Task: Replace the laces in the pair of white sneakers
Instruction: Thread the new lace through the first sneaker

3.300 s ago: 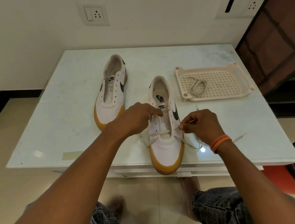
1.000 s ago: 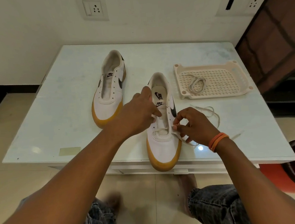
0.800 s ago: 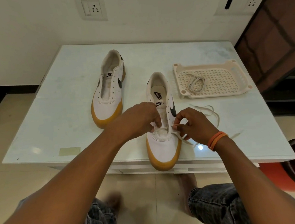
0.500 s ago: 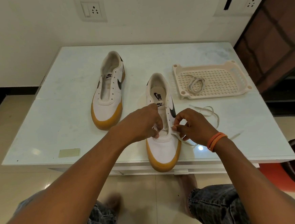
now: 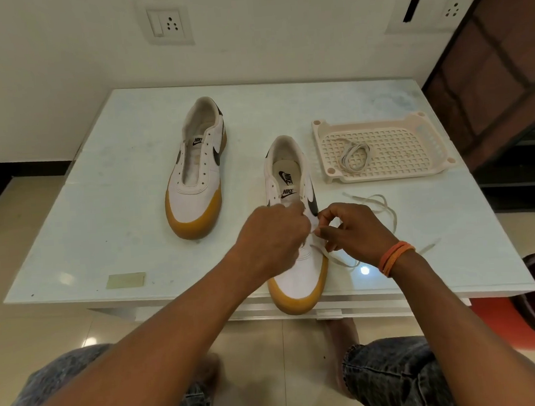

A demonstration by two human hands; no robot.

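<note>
— Why do we keep the near sneaker (image 5: 299,274) with its toe hanging over the near edge of the table (image 5: 124,188)?

— So the eyelets sit right under us. Our left hand (image 5: 270,234) curls over the left side of the tongue, apparently pinching that side's lace end, though the knuckles hide the fingertips and we cannot tell for sure. Our right hand (image 5: 353,231) pinches the lace (image 5: 334,258) between thumb and forefinger just beside the right eyelets.

— And the slack?

— It loops on the table to the right of the shoe, out of the way, so it can feed through without snagging, we judge.

— The far sneaker (image 5: 198,170)?

— It waits to the left, farther away, eyelets bare, well apart from our hands. It looks like the next job.

— The coil in the tray (image 5: 431,145)?

— A second lace (image 5: 354,157), lying in the tray to the far right, probably so it stays put until needed.
</note>
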